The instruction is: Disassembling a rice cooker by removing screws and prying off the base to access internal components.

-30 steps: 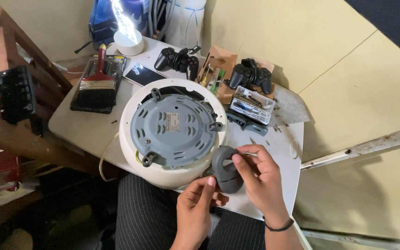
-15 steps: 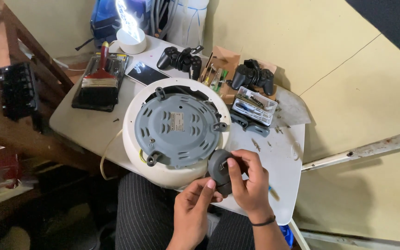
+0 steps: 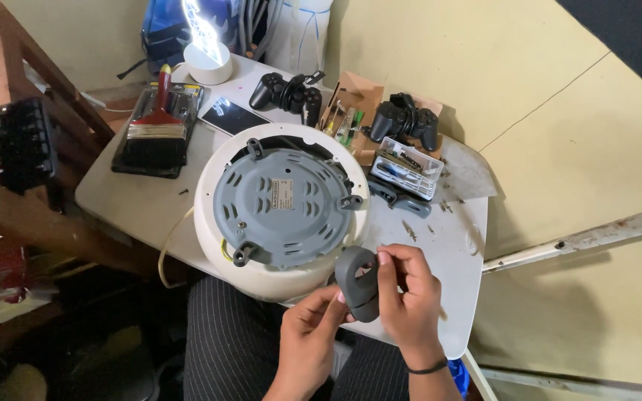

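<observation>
— So, what fills my view, starting with the biggest thing?

— I look down on a pale grey table (image 3: 150,200), and most of its middle is taken by a round white cable reel (image 3: 280,212) lying flat, its grey ribbed hub facing up. A thin pale cord curls out from under its left edge.

— And my hands?

— Both sit at the near edge of the table, just in front of the reel, above my striped trousers (image 3: 228,349). My right hand (image 3: 410,304) is clenched around a dark grey curved plastic part (image 3: 358,284), thumb and fingers pinching its upper end. My left hand (image 3: 307,334) reaches up from below, its fingertips gripping the lower side of the same part. The part stands upright between the two hands, just beside the reel's rim; I cannot tell whether it touches it.

— What lies farther off?

— At the left, a wide paintbrush (image 3: 156,130) with a red handle rests on a black tray. Behind the reel are two black game controllers (image 3: 285,93), one left of a brown cardboard piece and one right of it. A small clear box of bits (image 3: 408,165) sits right of the reel, and a dark phone (image 3: 229,116) lies near the brush.
</observation>
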